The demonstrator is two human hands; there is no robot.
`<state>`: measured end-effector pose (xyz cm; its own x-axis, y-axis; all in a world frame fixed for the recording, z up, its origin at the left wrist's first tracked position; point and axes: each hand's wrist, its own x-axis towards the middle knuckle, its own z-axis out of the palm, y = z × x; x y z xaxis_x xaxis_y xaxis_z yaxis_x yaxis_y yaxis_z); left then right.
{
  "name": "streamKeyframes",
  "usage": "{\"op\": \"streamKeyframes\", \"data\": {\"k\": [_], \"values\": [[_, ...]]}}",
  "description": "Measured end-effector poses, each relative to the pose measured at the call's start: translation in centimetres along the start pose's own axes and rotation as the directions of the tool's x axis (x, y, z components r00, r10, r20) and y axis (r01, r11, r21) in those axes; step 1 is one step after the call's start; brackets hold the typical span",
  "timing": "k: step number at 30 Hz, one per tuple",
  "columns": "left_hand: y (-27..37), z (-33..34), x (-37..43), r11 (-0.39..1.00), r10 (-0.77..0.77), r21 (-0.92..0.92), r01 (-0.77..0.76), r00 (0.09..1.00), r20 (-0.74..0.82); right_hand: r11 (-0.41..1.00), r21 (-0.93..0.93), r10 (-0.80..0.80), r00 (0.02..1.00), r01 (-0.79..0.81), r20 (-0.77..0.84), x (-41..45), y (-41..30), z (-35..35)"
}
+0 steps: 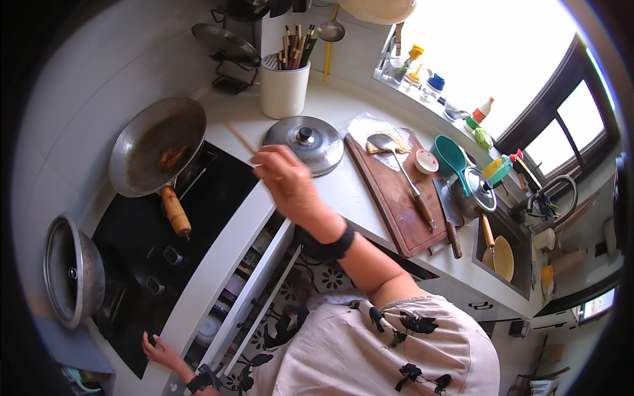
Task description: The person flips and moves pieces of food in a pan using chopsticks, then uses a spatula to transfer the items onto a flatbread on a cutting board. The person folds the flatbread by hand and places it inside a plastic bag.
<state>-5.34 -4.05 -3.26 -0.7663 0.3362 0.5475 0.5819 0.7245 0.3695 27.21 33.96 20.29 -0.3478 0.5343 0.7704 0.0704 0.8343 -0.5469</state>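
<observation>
My right hand [286,185] grips thin wooden chopsticks [238,134], blurred, over the counter beside the hob. Their tips point toward a metal wok [143,148] without touching it. A browned piece of food [172,157] lies in the wok, which has a bamboo-like handle [175,212]. At the near edge of the black glass hob [208,193], my left hand [161,350] has its fingers apart and holds nothing. A domed metal lid [304,148] with a black knob rests on the counter behind my right hand.
A lidded metal pan [74,272] stands at the hob's left. Below, a drawer [247,297] is pulled out. On the right, a wooden cutting board [396,208] carries a spatula [413,185] and a small bowl [426,161], beside a cleaver [449,215]. A white holder [283,91] contains several chopsticks.
</observation>
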Motion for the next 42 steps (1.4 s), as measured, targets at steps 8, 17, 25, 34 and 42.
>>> {"op": "streamKeyframes", "data": {"k": [8,17,25,34,42], "values": [[14.9,-10.9,0.8,0.87,0.139,-0.489,0.07,0.915,0.378,0.898,-0.41,0.089,0.978,-0.16,-0.187,-3.9,-0.9,-18.3],[42.3,-14.9,-1.3,0.51,0.833,-0.826,-0.24,0.375,0.406,0.822,-0.449,0.294,0.936,-0.352,-0.196,-11.7,3.4,-28.9],[61.2,-4.2,-2.9,0.465,0.877,-0.855,-0.23,-0.015,0.481,0.852,-0.211,0.381,0.844,-0.479,-0.377,-15.2,7.7,-30.4],[71.3,3.0,-15.4,0.24,0.936,-0.934,-0.263,-0.193,0.295,0.845,-0.279,0.316,0.848,-0.455,-0.425,-16.9,4.0,-34.8],[72.4,7.0,-21.8,-0.376,0.918,-0.641,-0.669,-0.364,-0.158,0.775,-0.355,0.309,0.803,-0.523,-0.509,-18.3,1.6,-36.5]]}}
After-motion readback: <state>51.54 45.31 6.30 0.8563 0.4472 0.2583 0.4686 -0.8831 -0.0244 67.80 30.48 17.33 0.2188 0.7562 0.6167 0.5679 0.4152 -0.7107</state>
